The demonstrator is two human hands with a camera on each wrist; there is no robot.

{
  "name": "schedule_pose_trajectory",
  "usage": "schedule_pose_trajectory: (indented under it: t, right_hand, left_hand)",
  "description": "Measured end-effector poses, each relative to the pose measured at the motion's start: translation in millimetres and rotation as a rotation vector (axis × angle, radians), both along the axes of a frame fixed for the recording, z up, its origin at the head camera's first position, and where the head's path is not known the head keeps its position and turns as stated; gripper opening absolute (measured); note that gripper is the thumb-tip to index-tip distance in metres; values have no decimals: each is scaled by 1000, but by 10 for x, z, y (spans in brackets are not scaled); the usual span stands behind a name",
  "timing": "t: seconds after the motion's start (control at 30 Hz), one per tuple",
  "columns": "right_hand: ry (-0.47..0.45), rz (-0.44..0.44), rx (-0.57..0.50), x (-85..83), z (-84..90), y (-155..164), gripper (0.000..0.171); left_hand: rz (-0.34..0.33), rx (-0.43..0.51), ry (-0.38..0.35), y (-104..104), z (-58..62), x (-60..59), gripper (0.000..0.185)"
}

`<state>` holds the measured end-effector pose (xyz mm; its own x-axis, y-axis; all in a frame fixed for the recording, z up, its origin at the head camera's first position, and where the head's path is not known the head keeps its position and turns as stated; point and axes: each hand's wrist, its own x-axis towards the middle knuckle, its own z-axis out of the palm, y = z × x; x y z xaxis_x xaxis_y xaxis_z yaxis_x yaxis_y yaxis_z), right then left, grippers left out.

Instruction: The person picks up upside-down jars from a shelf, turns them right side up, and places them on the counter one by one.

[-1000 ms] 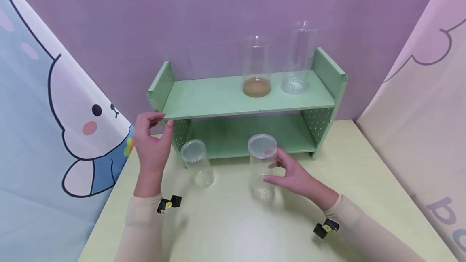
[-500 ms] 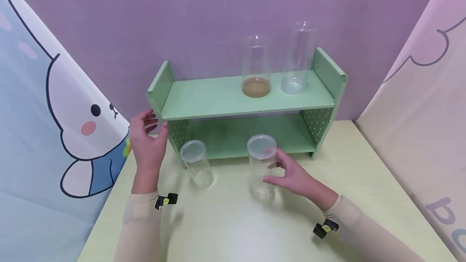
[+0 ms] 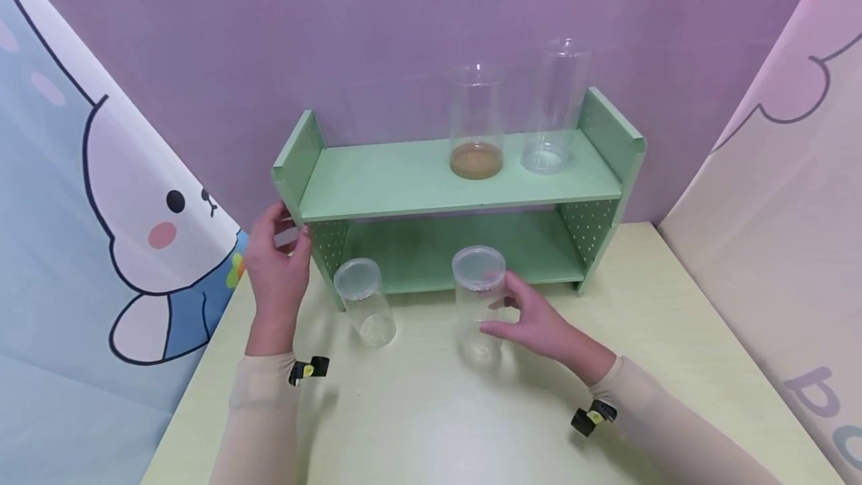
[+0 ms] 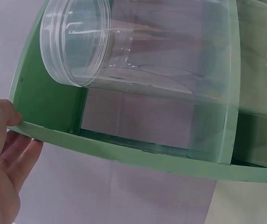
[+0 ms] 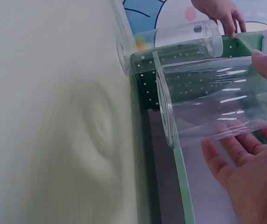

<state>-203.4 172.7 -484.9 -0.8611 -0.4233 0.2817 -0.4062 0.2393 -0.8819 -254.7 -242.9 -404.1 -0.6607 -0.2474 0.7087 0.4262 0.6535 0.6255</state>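
Lidded jar (image 3: 480, 304) stands before the shelf's (image 3: 458, 185) lower level, right hand (image 3: 532, 320) loosely cupping it, left hand (image 3: 277, 260) steadying the shelf's left end with relaxed fingers.

The person is wearing close-fitting, pale beige long sleeves that are reaching down to both wrists. The left hand (image 3: 276, 264) and the right hand (image 3: 535, 320) are bare, wearing no gloves or rings that can be seen. Each wrist is carrying a small black clip-like device with a yellow mark on it, sitting at the sleeve's cuff.
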Motion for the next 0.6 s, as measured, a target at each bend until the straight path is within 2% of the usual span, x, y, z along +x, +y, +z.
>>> schedule_pose_trajectory:
  t: [0.27, 0.6]
  right_hand:
    - [-15, 28, 1, -153, -80, -275, 84]
    - [11, 64, 14, -365, -115, -614, 82]
  left_hand:
    - [19, -23, -9, 22, -3, -5, 48]
    - [14, -36, -1, 4, -22, 0, 48]
